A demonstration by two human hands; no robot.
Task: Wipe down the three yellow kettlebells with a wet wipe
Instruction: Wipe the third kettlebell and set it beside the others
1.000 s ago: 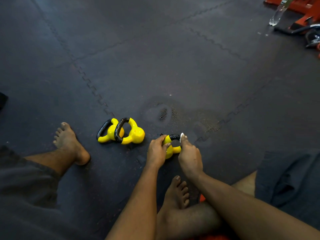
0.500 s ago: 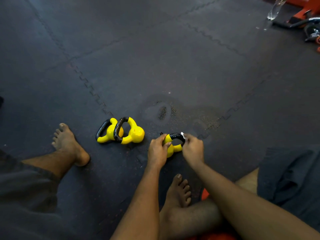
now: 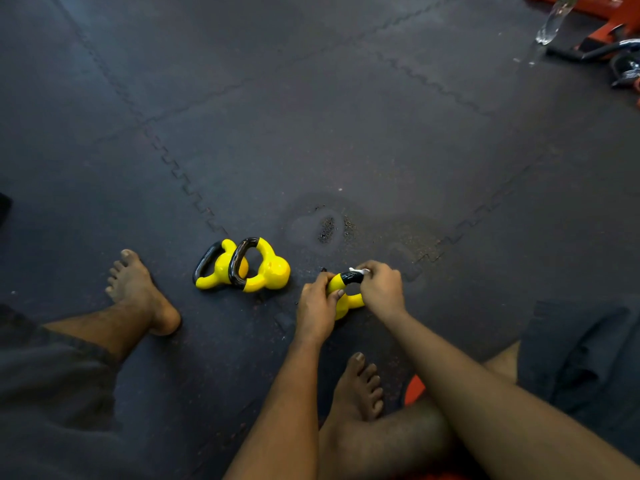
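Three small yellow kettlebells with black-topped handles are on the dark rubber floor. Two lie on their sides together, the left one (image 3: 216, 268) partly behind the right one (image 3: 273, 270). The third kettlebell (image 3: 344, 303) sits between my hands. My left hand (image 3: 317, 308) grips its yellow handle side and body. My right hand (image 3: 381, 289) pinches a small white wet wipe (image 3: 358, 271) against the black top of the handle. Most of that kettlebell's body is hidden by my hands.
My bare left foot (image 3: 138, 292) rests left of the kettlebells, my right foot (image 3: 360, 389) below my hands. A worn patch (image 3: 327, 228) marks the mat. A clear bottle (image 3: 550, 22) and red and black equipment (image 3: 620, 32) sit at the far top right.
My right hand has slid the wipe from the right end of the handle up over its black top. My left hand keeps its grip; the other two kettlebells have not moved.
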